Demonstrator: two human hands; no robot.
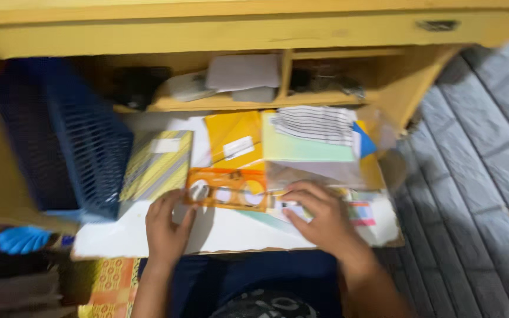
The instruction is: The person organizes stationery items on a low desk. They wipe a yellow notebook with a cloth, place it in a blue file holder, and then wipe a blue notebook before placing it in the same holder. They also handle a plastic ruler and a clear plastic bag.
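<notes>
I look down from the head camera and I see both hands stretched forward over a white sheet (231, 232) that lies in the lower opening of a yellow wooden cabinet (207, 32).

The left hand (166, 227) comes up from below with the forearm almost vertical in the picture. Its palm is turned down and its fingers (175, 200) point up and a little to the right. The fingertips touch the left end of an orange plastic stencil ruler (228, 188) with round holes. I cannot tell if the fingers pinch the ruler or only press on it, because the picture is blurred.

The right hand (319, 218) comes in from the lower right, with the forearm going diagonally. Its fingers (296, 191) are curled and point to the left, and they rest on the papers just beside the right end of the ruler. I cannot tell if they grip something.

The ruler lies flat, between the two hands, on the pile of papers. Behind it are a yellow folder (234, 141), a pale green booklet (307, 147) and a striped sheet (319, 123). To the left lies a yellow striped notebook (157, 165), touching a dark blue plastic basket (69, 141). On the shelf above are white papers (243, 73).
</notes>
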